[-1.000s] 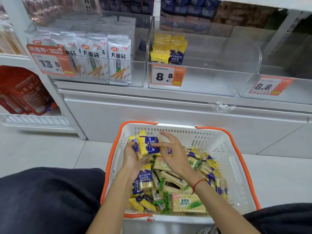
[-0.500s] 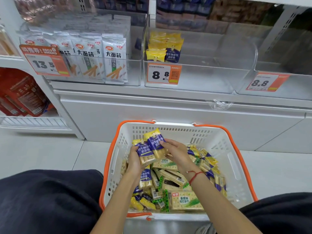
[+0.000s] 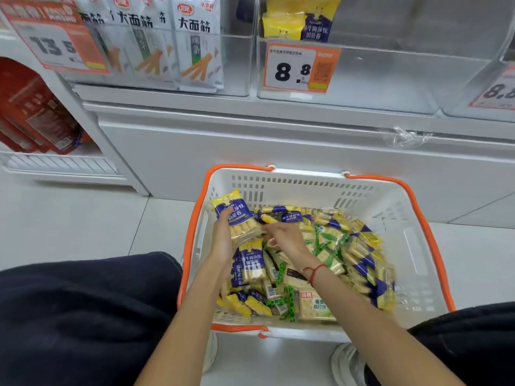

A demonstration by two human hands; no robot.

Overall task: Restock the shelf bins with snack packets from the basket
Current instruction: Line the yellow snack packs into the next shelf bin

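Orange-rimmed basket (image 3: 303, 188) — left hand (image 3: 223, 235) gripping packet (image 3: 237, 215).

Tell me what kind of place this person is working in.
Most likely a small grocery or convenience store aisle. Clear shelf bins carry orange price tags reading 8.8, bagged snacks stand in the neighbouring bin, and a white shopping basket full of snack packets sits on the tiled floor.

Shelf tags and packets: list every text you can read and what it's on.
"13 5": orange price tag, left bin.
"8.8": orange price tag, middle bin.
"8.": cut-off price tag, right bin.
"大面筋": white packets.
Yellow-blue packet in left hand: too blurred.
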